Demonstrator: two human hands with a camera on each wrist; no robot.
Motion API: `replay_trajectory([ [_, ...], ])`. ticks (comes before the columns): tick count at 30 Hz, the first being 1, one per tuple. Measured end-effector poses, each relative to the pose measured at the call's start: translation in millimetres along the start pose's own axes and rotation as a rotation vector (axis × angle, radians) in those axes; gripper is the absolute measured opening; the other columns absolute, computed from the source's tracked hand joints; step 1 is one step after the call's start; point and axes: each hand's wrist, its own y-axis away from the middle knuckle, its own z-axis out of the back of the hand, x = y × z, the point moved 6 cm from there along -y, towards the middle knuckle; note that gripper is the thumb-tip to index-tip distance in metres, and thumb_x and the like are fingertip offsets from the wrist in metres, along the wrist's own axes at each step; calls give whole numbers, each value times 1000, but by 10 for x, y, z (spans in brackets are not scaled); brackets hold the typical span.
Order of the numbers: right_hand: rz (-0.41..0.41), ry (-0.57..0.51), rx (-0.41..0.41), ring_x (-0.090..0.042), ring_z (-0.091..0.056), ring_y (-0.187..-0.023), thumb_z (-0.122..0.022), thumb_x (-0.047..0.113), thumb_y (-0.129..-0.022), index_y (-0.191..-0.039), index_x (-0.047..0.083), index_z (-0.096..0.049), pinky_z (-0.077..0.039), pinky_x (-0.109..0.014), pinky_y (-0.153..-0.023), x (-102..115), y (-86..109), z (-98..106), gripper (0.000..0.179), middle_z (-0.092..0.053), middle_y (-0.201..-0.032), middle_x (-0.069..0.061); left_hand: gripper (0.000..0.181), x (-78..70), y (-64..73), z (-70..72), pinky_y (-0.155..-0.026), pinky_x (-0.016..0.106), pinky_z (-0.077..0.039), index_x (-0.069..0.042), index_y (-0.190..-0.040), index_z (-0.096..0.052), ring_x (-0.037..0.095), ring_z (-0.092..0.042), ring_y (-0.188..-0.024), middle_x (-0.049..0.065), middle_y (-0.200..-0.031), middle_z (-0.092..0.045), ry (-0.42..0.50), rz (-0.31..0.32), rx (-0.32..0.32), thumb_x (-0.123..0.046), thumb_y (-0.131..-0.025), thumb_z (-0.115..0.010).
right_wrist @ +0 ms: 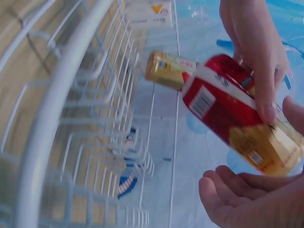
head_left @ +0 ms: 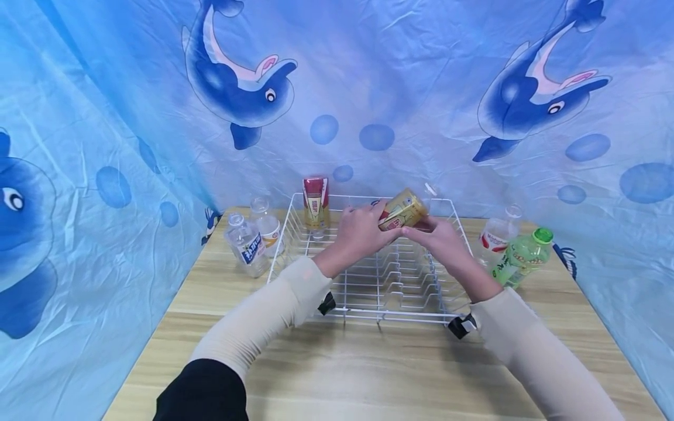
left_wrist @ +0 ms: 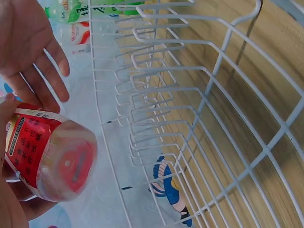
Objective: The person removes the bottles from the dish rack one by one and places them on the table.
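Note:
My left hand grips a plastic bottle with a red and gold label, tilted above the white wire rack. In the left wrist view the bottle's clear base faces the camera. My right hand is beside the gold end, its fingers loosely extended; in the right wrist view they lie just under the bottle, with the thumb near its end. A similar red and gold bottle stands neck down at the rack's back left.
Two clear bottles, one with a blue label and one with an orange-and-white label, stand left of the rack. To its right are a red-and-white-labelled bottle and a green bottle. Black clips sit at the rack's front. A dolphin-print curtain surrounds the wooden table.

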Motion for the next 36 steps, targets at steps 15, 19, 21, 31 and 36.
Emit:
replay_trajectory([
  [15,43,-169,-66,-25,-53,-106,-73,42,-82,-136,3,-46,-49,-36,-85,156,-58,-73,71,-55,-123,-16,68,7,70,111,-66,34,-44,-17,-118,-62,9,-53,-59,-7,-70,-62,91,10,-73,-73,-81,-48],
  [19,37,-149,-78,-26,-54,-107,-74,45,-80,-136,4,-46,-48,-39,-86,174,-61,-76,75,-55,-124,-14,65,11,88,109,-61,33,-43,-17,-108,-61,11,-51,-56,-8,-65,-58,96,14,-59,-75,-80,-47],
  [21,43,-138,-90,-27,-54,-107,-76,45,-78,-134,3,-48,-48,-41,-87,183,-61,-70,75,-56,-123,-15,65,12,101,107,-61,34,-43,-17,-107,-60,11,-51,-56,-8,-64,-57,105,15,-51,-75,-80,-48],
  [31,95,-15,-86,-28,-59,-105,-79,41,-76,-134,3,-47,-51,-38,-83,210,-52,-119,76,-59,-117,-15,67,44,243,19,-48,25,-40,-16,-104,-59,10,-51,-59,-7,-71,-55,229,88,56,-76,-77,-52],
  [36,132,15,-94,-30,-57,-107,-82,38,-74,-133,4,-48,-50,-43,-84,227,-49,-144,76,-58,-116,-14,62,49,284,22,-45,25,-41,-16,-100,-59,11,-51,-54,-7,-68,-55,210,80,59,-73,-78,-56],
])
